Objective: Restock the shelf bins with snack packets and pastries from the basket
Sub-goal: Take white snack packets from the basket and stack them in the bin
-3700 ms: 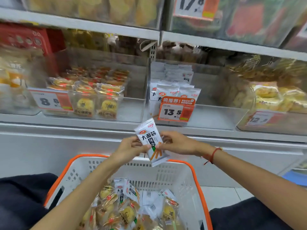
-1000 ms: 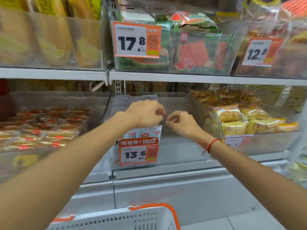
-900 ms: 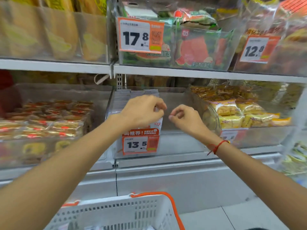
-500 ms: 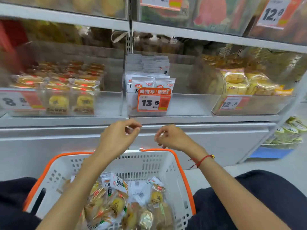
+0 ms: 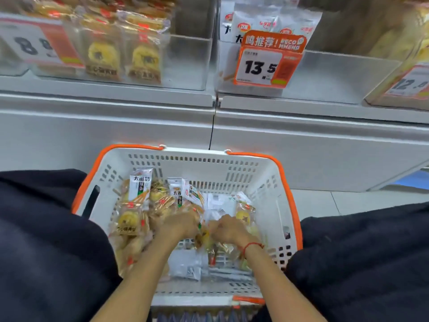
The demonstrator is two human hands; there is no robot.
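Now both hands, left hand (image 5: 177, 225) and right hand (image 5: 226, 228), dig lower-centre in the white orange-rimmed plastic basket (image 5: 267, 182); finger state unclear, so better to single out one white snack packet (image 5: 140, 185).

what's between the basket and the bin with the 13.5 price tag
In the head view, only the plain white shelf base lies between the basket and that bin; nothing else sits on that stretch.
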